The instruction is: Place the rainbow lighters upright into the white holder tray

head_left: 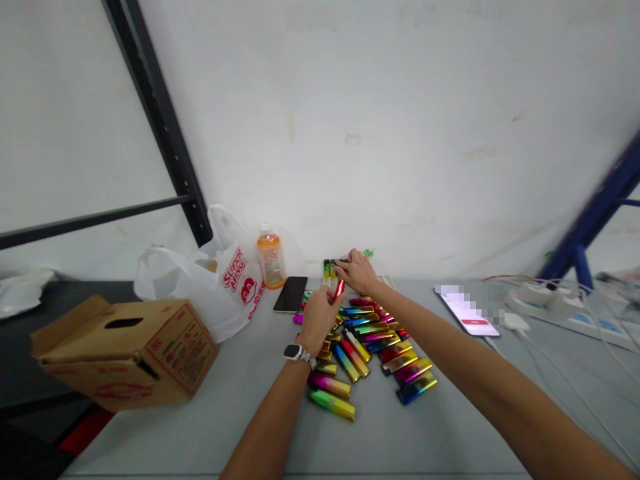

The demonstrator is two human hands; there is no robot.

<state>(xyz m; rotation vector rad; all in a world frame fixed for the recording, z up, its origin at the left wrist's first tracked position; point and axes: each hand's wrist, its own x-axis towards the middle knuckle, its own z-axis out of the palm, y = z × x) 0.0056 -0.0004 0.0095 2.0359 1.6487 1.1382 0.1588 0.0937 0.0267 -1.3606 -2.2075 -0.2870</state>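
In my left hand [319, 316], which wears a watch at the wrist, a shiny red lighter [340, 289] is pinched between thumb and fingers. Just beyond it, my right hand [357, 272] reaches over a small row of lighters [327, 269] near the wall, its fingers closed together at the row's top. Whether those fingertips grip a lighter cannot be made out. Below and between my forearms lie many loose metallic lighters [383, 328] in rainbow colours, some in a slanted column on the right. A green and yellow lighter [333, 404] lies closest to me.
A black phone [291, 295] lies beside an orange drink bottle [271, 257]. To the left are a white plastic bag [225, 293] and an open cardboard box [135, 350]. On the right, a lit phone [467, 311] lies near a power strip [575, 313] with white cables.
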